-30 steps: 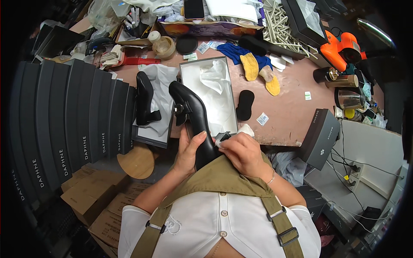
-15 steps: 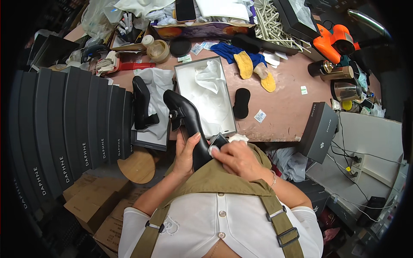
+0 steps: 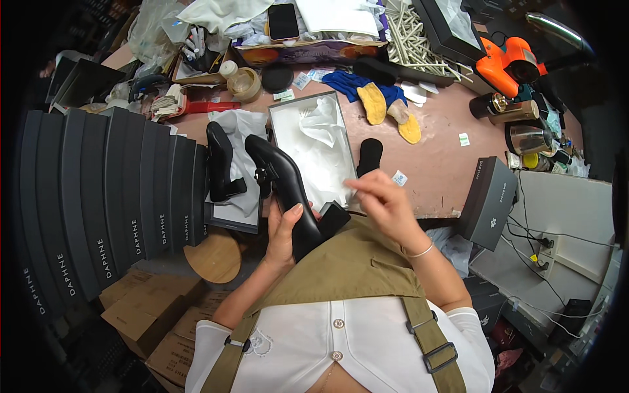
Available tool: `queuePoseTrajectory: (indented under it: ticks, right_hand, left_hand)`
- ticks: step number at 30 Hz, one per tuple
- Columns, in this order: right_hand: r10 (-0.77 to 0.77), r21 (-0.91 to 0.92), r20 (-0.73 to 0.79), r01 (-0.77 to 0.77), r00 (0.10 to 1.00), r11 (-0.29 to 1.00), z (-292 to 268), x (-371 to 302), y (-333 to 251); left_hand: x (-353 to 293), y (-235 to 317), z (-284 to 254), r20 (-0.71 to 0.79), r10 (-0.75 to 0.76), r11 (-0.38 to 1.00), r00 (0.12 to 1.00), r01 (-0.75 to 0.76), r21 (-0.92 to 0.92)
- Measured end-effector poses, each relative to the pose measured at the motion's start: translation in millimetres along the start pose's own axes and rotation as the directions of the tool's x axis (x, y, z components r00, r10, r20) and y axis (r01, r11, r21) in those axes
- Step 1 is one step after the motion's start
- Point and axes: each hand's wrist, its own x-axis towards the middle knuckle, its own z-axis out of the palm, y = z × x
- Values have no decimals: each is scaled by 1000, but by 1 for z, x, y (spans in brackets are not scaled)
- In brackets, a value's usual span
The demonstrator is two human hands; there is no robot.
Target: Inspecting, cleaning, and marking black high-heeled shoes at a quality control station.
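A black heeled shoe (image 3: 288, 177) with a bow-like ornament lies across my left hand (image 3: 283, 229), whose fingers wrap round its side. Its block heel (image 3: 335, 219) points to the right. My right hand (image 3: 386, 206) is raised apart from the shoe, over the near edge of the open shoe box (image 3: 350, 147), which has white tissue paper in it. The right fingers are closed in a pinch; what sits at their blurred tips is too small to make out. Another black shoe (image 3: 221, 157) rests on white paper in the box part to the left. Beyond my right hand lies a black insole-shaped pad (image 3: 370, 156).
Dark shoe boxes (image 3: 118, 196) stand in a long row at the left, with cartons (image 3: 151, 308) and a round wooden stool (image 3: 213, 257) below. Yellow pads (image 3: 372, 103) and a blue cloth (image 3: 341, 80) lie farther back. An orange tool (image 3: 508, 62) and a closed box (image 3: 486, 203) are at the right.
My right hand has moved from the shoe's heel up and to the right, leaving the heel in plain view. The white cloth-like bit beside it no longer shows. My left hand keeps its hold.
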Motion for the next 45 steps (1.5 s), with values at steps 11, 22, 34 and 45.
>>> queuePoseTrajectory:
  ticks: [11, 22, 34, 45]
  right_hand:
    - [100, 967, 202, -215, 974, 140, 9, 28, 19]
    - [281, 299, 34, -278, 959, 913, -9, -5, 29]
    - [330, 634, 449, -557, 830, 537, 28, 22, 8]
    - [165, 872, 245, -291, 955, 394, -13, 16, 6]
  left_hand:
    - [18, -1, 2, 415, -45, 868, 909, 241, -434]
    - [11, -1, -9, 356, -76, 811, 931, 265, -521]
    - [6, 0, -25, 474, -109, 945, 874, 240, -224]
    - [5, 2, -4, 317, 5, 928, 948, 115, -356]
